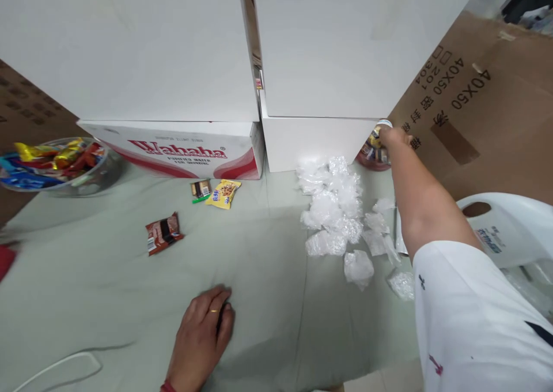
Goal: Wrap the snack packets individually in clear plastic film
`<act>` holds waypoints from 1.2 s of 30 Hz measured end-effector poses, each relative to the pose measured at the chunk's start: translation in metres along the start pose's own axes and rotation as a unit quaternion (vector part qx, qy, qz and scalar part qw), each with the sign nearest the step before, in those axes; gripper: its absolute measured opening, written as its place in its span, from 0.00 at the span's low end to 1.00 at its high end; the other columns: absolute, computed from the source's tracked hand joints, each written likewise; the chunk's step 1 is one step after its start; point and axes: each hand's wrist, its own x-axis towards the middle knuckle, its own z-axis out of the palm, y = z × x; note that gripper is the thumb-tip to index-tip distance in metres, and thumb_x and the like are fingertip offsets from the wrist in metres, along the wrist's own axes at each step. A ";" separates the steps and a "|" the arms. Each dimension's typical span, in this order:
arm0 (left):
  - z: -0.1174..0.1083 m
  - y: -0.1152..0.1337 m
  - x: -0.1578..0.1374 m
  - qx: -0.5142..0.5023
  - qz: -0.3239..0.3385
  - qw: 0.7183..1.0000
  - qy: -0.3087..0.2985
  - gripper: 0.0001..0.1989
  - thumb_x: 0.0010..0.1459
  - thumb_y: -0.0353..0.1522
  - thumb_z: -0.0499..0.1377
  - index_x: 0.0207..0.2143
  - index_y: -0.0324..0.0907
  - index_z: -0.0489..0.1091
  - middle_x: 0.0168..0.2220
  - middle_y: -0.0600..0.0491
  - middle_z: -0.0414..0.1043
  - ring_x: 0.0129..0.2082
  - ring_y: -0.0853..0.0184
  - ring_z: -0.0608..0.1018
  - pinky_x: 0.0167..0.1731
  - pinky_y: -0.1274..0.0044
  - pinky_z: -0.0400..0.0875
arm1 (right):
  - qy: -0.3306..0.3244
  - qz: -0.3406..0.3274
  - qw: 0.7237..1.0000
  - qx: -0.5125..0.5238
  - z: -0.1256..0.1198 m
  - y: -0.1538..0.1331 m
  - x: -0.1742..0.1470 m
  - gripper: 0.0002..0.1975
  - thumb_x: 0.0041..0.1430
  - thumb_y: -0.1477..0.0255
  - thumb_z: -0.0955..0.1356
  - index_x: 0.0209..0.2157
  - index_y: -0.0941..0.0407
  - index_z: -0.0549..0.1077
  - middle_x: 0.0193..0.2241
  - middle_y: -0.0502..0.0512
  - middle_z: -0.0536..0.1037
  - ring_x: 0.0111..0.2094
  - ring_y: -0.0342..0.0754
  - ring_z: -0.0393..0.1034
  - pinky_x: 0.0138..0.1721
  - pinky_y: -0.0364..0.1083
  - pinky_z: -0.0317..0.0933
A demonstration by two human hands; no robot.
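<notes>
My right hand (395, 138) reaches far forward to the right and grips the top of a clear plastic jar (375, 151) holding small wrapped snacks. The jar stands on the green cloth beside the white box; my fingers are partly hidden behind its rim. Nearer to me, my left hand (201, 328) rests on the cloth, loosely bent, thumb apart from the index finger, nothing visible in it. Ahead of it lie a brown snack packet (164, 234), a yellow snack packet (224, 193) and a small clear-and-green packet (201, 190).
Several crumpled clear plastic wrappers (332, 207) lie right of centre. A clear bowl (93, 176) of colourful sweets sits at left. White boxes (319, 46), a Wahaba water carton (181, 150) and brown cardboard (484, 115) stand behind. A white plastic container (518, 225) is at right.
</notes>
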 end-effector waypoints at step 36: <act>-0.105 -0.258 0.199 0.105 -0.380 0.919 -0.015 0.30 0.58 0.29 0.60 0.63 0.31 0.61 0.66 0.36 0.56 0.58 0.50 0.73 0.56 0.66 0.65 | -0.209 -0.316 0.831 0.407 -0.036 -0.171 -0.454 0.16 0.67 0.75 0.62 0.50 0.51 0.77 0.48 0.61 0.78 0.46 0.58 0.68 0.48 0.61 0.69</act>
